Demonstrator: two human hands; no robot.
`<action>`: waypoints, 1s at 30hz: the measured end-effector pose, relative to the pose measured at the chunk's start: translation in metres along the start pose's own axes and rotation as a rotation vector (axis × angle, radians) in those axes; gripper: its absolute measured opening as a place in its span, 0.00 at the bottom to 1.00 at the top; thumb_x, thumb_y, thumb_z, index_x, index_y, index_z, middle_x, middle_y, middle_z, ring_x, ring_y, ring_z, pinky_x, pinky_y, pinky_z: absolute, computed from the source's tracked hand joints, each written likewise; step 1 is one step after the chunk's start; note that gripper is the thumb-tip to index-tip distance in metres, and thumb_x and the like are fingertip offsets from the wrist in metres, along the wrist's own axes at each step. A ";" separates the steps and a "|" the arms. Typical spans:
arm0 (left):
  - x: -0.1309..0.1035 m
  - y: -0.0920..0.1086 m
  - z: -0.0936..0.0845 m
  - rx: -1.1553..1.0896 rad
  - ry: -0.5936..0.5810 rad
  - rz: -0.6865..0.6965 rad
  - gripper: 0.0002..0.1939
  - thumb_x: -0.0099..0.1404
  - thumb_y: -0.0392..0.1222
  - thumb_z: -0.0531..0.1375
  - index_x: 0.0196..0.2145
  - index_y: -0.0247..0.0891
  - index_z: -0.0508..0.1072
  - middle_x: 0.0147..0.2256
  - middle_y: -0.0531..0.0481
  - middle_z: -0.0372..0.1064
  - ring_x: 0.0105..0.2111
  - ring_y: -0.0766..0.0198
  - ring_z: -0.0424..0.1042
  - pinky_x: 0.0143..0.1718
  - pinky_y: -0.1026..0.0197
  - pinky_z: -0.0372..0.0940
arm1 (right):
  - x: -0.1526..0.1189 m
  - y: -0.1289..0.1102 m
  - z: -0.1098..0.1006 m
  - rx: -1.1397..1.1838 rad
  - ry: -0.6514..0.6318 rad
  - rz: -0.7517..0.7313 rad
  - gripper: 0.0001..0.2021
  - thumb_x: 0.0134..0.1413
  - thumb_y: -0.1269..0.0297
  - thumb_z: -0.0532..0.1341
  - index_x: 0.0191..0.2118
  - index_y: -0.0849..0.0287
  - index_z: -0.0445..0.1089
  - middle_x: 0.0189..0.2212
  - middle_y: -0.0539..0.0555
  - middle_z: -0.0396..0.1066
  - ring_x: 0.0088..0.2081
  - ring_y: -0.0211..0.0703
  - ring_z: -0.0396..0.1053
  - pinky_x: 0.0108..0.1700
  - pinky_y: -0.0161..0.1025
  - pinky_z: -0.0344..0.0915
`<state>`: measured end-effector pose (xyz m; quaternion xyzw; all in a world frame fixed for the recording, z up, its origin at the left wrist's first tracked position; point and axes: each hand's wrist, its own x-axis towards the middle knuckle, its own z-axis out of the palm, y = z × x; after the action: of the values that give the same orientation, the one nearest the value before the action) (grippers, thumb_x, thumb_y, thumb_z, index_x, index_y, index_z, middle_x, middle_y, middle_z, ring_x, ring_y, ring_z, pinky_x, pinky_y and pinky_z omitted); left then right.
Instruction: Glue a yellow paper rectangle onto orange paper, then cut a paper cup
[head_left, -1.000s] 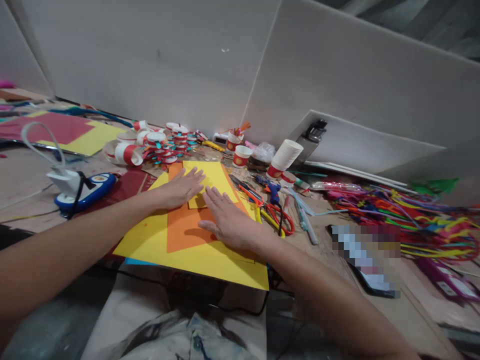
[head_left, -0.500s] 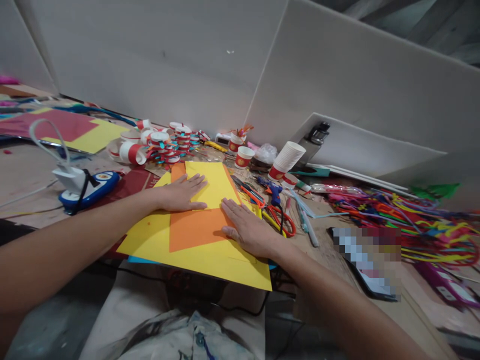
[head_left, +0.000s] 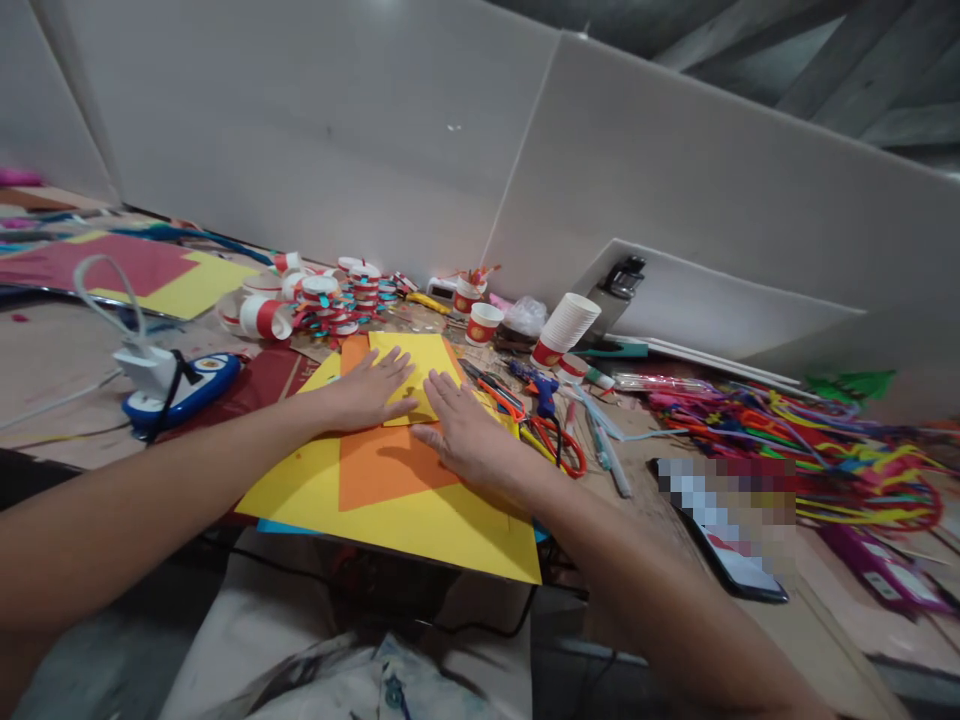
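Note:
My left hand (head_left: 367, 392) lies flat with its fingers spread, over the left side of a small yellow sheet of paper (head_left: 412, 345). Close to it on the right, my right hand (head_left: 466, 428) is held out with straight fingers, its fingertips over the same sheet. Whether the right palm touches the paper I cannot tell. Beneath the small sheet is an orange sheet (head_left: 386, 475), which rests on a larger yellow sheet (head_left: 315, 500). A sliver of blue shows under the front edge of this pile. Neither hand grips anything.
Right of the paper are red-handled scissors (head_left: 570, 455), a blue glue gun (head_left: 544, 385) and a phone (head_left: 720, 530). Behind stand stacked paper cups (head_left: 566, 325) and cut cup pieces (head_left: 322, 290). Colourful pipe cleaners (head_left: 795, 430) cover the right side; a blue power strip (head_left: 184, 390) sits left.
My right hand has shifted left and away from me, from the right edge of the small yellow sheet to over it. My left hand stays in about the same place.

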<state>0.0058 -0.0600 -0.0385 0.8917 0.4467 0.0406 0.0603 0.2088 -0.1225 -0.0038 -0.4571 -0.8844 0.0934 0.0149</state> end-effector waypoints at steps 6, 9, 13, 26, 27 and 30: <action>0.000 -0.002 0.006 -0.029 -0.081 -0.015 0.48 0.63 0.69 0.43 0.67 0.27 0.46 0.68 0.36 0.35 0.68 0.49 0.34 0.65 0.48 0.34 | 0.004 0.009 0.023 0.102 -0.074 -0.042 0.49 0.57 0.33 0.38 0.68 0.74 0.40 0.69 0.68 0.32 0.69 0.55 0.27 0.68 0.52 0.35; -0.002 -0.001 0.002 -0.036 -0.107 -0.020 0.52 0.61 0.72 0.44 0.67 0.26 0.45 0.68 0.36 0.35 0.68 0.49 0.34 0.65 0.48 0.34 | -0.002 0.015 0.020 0.106 -0.076 -0.075 0.47 0.58 0.34 0.38 0.68 0.71 0.40 0.69 0.66 0.33 0.69 0.53 0.29 0.68 0.51 0.35; -0.003 0.001 -0.003 -0.040 -0.128 -0.010 0.53 0.60 0.73 0.44 0.68 0.27 0.43 0.68 0.37 0.33 0.68 0.50 0.33 0.65 0.48 0.32 | -0.015 0.024 0.014 0.092 -0.100 -0.035 0.45 0.60 0.36 0.38 0.69 0.71 0.40 0.69 0.65 0.34 0.69 0.50 0.29 0.68 0.50 0.36; -0.003 -0.002 -0.004 -0.020 -0.161 -0.002 0.53 0.60 0.72 0.44 0.68 0.28 0.41 0.68 0.36 0.31 0.68 0.50 0.32 0.65 0.47 0.33 | -0.023 0.031 0.021 0.053 -0.009 0.035 0.47 0.57 0.33 0.39 0.68 0.71 0.45 0.68 0.67 0.39 0.69 0.54 0.35 0.67 0.51 0.39; -0.002 -0.002 -0.005 -0.017 -0.175 -0.002 0.53 0.60 0.72 0.44 0.68 0.28 0.41 0.68 0.36 0.31 0.68 0.50 0.32 0.65 0.47 0.34 | -0.024 0.031 0.022 0.058 -0.003 0.031 0.47 0.57 0.33 0.39 0.67 0.72 0.45 0.68 0.67 0.39 0.69 0.55 0.35 0.67 0.51 0.39; 0.005 0.000 -0.010 0.020 -0.228 -0.023 0.51 0.61 0.71 0.45 0.68 0.28 0.43 0.68 0.35 0.32 0.68 0.47 0.33 0.64 0.43 0.34 | -0.024 0.031 0.022 0.071 0.005 0.030 0.48 0.57 0.33 0.39 0.67 0.74 0.46 0.68 0.68 0.39 0.69 0.56 0.35 0.67 0.50 0.39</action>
<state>0.0080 -0.0551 -0.0284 0.8859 0.4476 -0.0662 0.1020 0.2454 -0.1279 -0.0292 -0.4696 -0.8736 0.1236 0.0320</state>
